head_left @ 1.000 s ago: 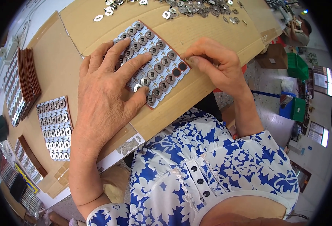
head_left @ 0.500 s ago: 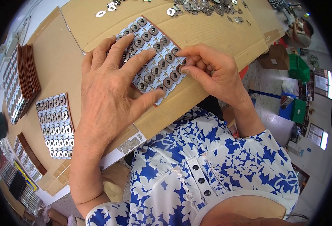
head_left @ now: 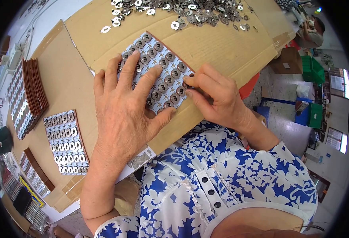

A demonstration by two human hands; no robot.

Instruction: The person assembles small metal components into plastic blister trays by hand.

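Note:
A panel of pale blue circuit boards (head_left: 163,72) lies at a slant on the cardboard, covered with rows of round metal clips. Across its left side my left hand (head_left: 123,103) rests with fingers spread, pressing on the clips and the near edge. At the panel's right edge my right hand (head_left: 216,95) is closed, thumb and forefinger pinching a small metal clip (head_left: 187,85) over the last position there. The fingertips partly hide that clip.
Loose metal clips (head_left: 206,14) are heaped at the far edge of the cardboard (head_left: 238,47). To the left lie another filled panel (head_left: 65,142), a tall stack of panels (head_left: 26,95) and a smaller stack (head_left: 36,172). Another person (head_left: 313,31) sits at the far right.
The view has shifted, so the panel and table sit lower in it. My right hand stays at the panel's right edge, its fingers curled in more. My left hand remains spread on the panel.

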